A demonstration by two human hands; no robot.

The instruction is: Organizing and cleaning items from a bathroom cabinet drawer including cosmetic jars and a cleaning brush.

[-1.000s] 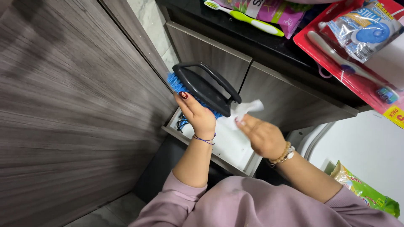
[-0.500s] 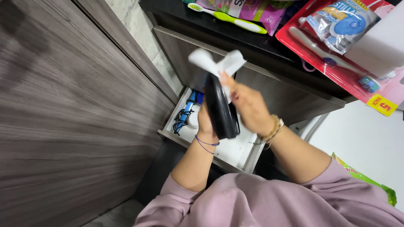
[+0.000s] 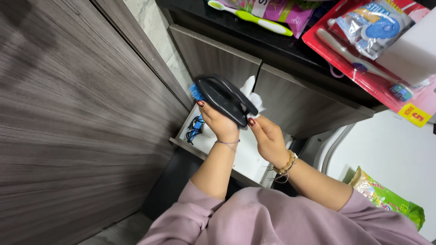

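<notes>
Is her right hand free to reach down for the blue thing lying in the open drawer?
Probably not at once: the right hand is pressing a white tissue against the black brush, which hangs right above the blue item.

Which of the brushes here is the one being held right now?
The black scrubbing brush with blue bristles, in the left hand. The green toothbrush lies untouched on the dark counter.

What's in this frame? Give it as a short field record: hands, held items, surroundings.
left hand: grips black scrub brush with blue bristles, above the drawer
right hand: holds white cloth against the brush
drawer: open, white inside, blue item at its left end
counter: black, with green toothbrush and red toothbrush pack
lower right: green packet
</notes>
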